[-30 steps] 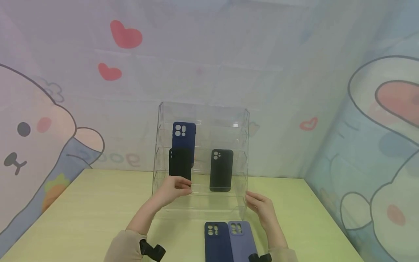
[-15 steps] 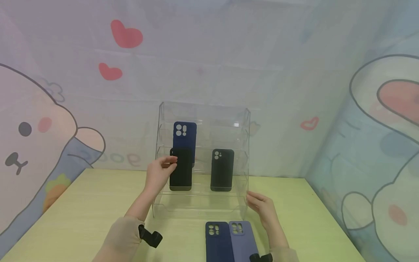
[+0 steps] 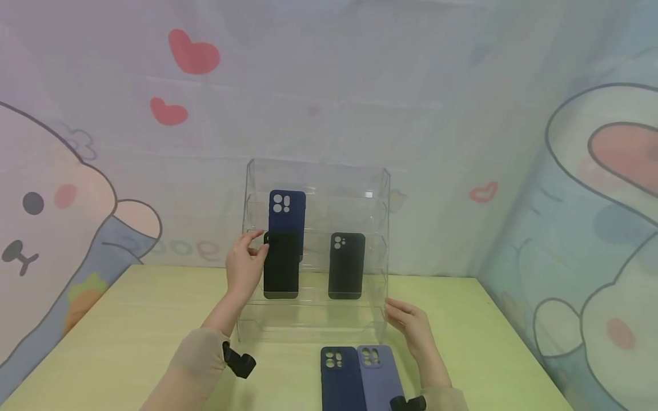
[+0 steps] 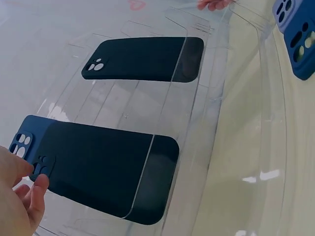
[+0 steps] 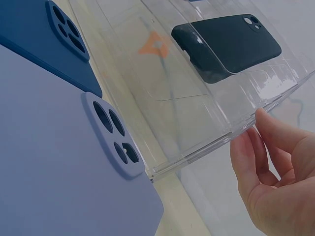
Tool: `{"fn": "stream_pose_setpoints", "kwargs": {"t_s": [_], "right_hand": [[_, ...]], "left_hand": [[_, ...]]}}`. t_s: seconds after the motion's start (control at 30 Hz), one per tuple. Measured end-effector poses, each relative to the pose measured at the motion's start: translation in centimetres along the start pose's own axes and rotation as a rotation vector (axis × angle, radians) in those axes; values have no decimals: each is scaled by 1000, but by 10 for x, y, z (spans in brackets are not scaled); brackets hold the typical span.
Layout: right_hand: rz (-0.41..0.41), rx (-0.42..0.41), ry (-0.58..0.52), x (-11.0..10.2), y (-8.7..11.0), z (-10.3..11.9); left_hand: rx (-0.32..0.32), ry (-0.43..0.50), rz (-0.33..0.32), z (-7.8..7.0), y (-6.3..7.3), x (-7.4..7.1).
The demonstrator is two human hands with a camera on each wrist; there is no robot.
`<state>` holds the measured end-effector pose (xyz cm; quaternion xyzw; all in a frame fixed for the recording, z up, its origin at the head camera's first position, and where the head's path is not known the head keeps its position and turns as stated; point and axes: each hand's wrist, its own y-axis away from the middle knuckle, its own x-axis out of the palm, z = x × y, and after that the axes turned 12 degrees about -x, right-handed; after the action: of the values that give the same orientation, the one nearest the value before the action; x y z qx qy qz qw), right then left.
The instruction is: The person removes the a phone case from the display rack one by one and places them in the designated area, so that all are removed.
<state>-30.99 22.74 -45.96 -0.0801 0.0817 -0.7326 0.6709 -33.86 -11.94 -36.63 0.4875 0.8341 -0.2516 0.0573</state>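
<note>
A clear acrylic display rack (image 3: pixel 319 337) with stepped tiers stands upright on the table. My left hand (image 3: pixel 245 265) pinches the upper left corner of a black phone case (image 3: pixel 281 268) that stands in the rack; in the left wrist view the fingertips are at its camera cutouts. Partly behind that case, one tier higher, is a dark blue phone case (image 3: pixel 288 208). To the right, on the same tier as the first, stands another black phone case (image 3: pixel 346 265). My right hand (image 3: pixel 411 325) grips the rack's right side edge, thumb on one face and fingers on the other.
A navy phone case (image 3: pixel 341 379) and a lavender phone case (image 3: pixel 380 374) lie side by side on the pale yellow table (image 3: pixel 488 348), in front of the rack. Behind hangs a cartoon-printed cloth (image 3: pixel 329 85).
My left hand has moved up from the black case's lower end, across its face, to its upper left corner. My right hand stays at the rack's side.
</note>
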Motion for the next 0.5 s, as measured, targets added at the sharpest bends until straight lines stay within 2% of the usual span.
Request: {"fn": "stream_pose_setpoints", "kwargs": {"t_s": [0.27, 0.5], "right_hand": [[0, 1, 5, 2, -1, 1], [0, 2, -3, 1, -1, 1]], "left_hand": [[12, -54, 93, 2, -6, 3], [31, -95, 101, 2, -8, 4]]}}
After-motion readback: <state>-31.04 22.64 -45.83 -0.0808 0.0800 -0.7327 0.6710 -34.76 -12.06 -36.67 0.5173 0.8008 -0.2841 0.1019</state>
